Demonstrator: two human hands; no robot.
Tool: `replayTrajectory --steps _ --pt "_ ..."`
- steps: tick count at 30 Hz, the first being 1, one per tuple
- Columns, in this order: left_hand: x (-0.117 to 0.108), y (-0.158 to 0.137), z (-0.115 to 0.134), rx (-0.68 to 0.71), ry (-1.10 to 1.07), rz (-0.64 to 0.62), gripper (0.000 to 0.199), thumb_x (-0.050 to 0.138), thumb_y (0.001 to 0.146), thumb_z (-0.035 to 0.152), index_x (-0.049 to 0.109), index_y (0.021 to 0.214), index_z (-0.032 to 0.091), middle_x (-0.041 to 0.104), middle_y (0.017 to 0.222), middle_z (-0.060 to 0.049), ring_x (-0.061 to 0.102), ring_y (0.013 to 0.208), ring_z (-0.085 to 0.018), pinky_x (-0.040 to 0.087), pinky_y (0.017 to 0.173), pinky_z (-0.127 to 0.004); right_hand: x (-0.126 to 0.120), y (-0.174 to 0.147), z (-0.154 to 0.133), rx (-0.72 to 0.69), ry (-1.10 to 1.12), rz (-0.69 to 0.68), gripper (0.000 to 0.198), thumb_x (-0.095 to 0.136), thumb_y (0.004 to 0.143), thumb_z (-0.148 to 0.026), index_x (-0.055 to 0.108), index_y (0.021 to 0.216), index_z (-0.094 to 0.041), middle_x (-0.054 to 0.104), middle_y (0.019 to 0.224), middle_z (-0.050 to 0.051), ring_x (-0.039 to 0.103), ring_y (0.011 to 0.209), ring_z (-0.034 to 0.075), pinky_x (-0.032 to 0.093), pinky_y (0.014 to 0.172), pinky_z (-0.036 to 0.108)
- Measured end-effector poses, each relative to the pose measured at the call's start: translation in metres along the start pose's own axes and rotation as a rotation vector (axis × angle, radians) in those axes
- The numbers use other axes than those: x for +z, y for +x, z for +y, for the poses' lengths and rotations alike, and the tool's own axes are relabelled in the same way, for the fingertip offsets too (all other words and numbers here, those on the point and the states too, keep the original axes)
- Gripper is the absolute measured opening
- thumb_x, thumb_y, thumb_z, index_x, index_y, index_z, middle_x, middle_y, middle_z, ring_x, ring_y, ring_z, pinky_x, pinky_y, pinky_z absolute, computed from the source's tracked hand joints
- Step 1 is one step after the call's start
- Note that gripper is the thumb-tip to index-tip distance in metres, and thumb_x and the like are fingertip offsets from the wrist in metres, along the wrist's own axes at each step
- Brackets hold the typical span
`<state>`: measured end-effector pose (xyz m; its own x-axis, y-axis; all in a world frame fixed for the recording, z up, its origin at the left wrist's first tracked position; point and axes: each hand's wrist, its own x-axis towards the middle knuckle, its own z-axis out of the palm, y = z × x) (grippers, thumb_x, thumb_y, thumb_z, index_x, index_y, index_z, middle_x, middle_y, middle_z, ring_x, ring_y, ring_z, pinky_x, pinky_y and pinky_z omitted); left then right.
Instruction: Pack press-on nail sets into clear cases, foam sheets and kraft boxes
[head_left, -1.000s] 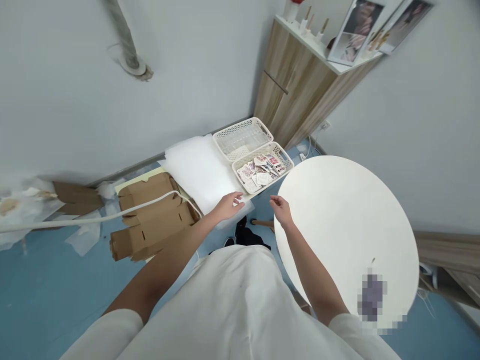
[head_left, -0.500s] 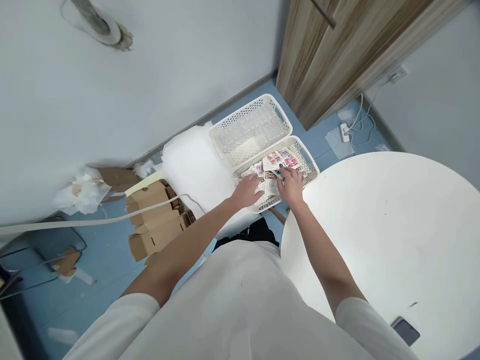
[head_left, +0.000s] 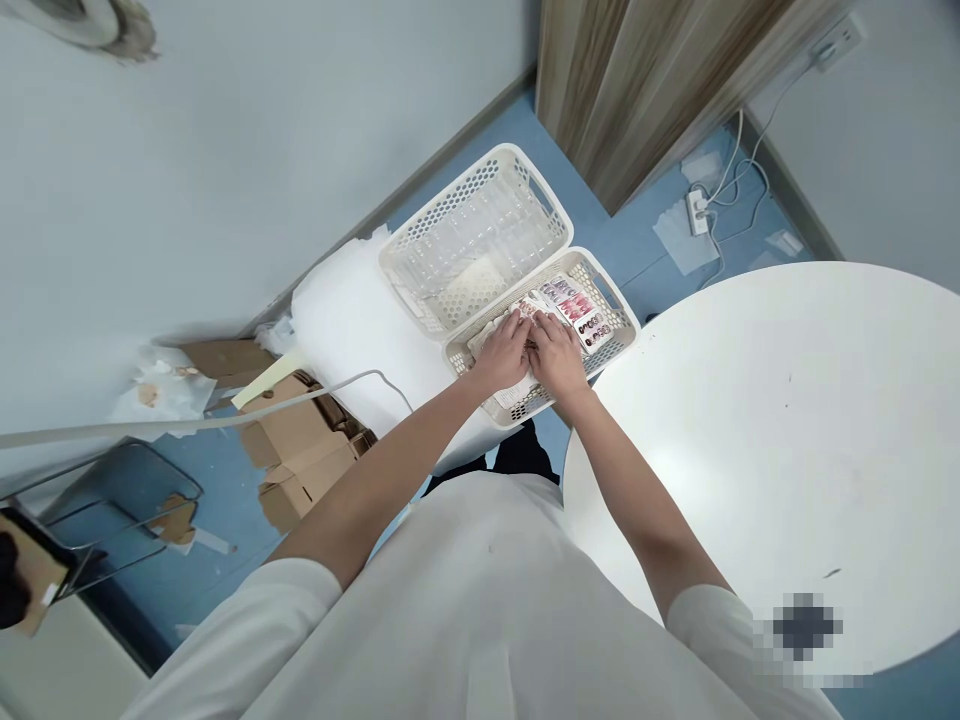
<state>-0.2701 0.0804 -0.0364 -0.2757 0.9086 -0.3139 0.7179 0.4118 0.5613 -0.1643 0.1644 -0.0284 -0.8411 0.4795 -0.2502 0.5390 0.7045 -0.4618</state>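
Both of my hands are inside the near white perforated basket (head_left: 616, 345). My left hand (head_left: 504, 356) is closed, its bent fingers pressed down on the printed cards (head_left: 586, 312). Touching it at the fingertips, my right hand (head_left: 556, 357) is also closed on the cards, with its fingers bunched. The cards show rows of red and dark oval shapes on white; several lie loosely overlapped. My hands cover the middle of the pile, so what exactly each one grips is partly hidden.
Behind stands a second white basket (head_left: 480, 250) holding clear plastic pieces. A white-covered surface (head_left: 352, 320) supports the baskets. At right is a round white table (head_left: 750, 430). Cardboard boxes (head_left: 300, 450) lie left, below a pale cable (head_left: 187, 424). A power strip (head_left: 697, 212) sits on the blue floor.
My hands have come together over the middle of the cards; the right moved left off the cards at the basket's right end, uncovering them. The view has shifted slightly.
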Motion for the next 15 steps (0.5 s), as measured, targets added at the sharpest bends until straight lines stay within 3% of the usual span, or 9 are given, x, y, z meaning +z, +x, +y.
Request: replayTrajectory --steps 4,8,15 --pt "0.003 -0.005 0.001 -0.02 -0.046 0.005 0.059 0.046 0.075 0.015 0.032 0.132 0.009 0.025 0.144 -0.019 0.024 0.133 -0.029 0.027 0.106 -0.045 -0.002 -0.001 0.002 -0.013 0.035 0.015 0.038 0.042 0.083 -0.018 0.049 0.121 -0.016 0.04 0.138 0.012 0.03 0.131 0.027 0.025 0.102 0.046" --pt "0.002 -0.006 0.0 -0.037 -0.153 0.038 0.054 0.05 0.075 0.015 0.04 0.127 0.012 0.027 0.143 -0.017 0.025 0.133 -0.028 0.028 0.106 -0.044 0.002 0.002 0.007 0.014 0.023 0.08 0.041 0.051 0.079 -0.021 0.05 0.119 -0.014 0.031 0.143 0.016 0.025 0.132 0.031 0.026 0.101 0.048" --pt "0.004 -0.006 -0.002 -0.233 -0.467 0.197 0.046 0.056 0.07 0.014 0.052 0.115 0.013 0.049 0.123 -0.013 0.042 0.121 -0.024 0.035 0.102 -0.039 0.009 0.007 0.008 -0.012 -0.061 0.057 0.037 0.047 0.082 -0.016 0.049 0.119 -0.017 0.034 0.142 0.014 0.032 0.126 0.03 0.027 0.098 0.047"
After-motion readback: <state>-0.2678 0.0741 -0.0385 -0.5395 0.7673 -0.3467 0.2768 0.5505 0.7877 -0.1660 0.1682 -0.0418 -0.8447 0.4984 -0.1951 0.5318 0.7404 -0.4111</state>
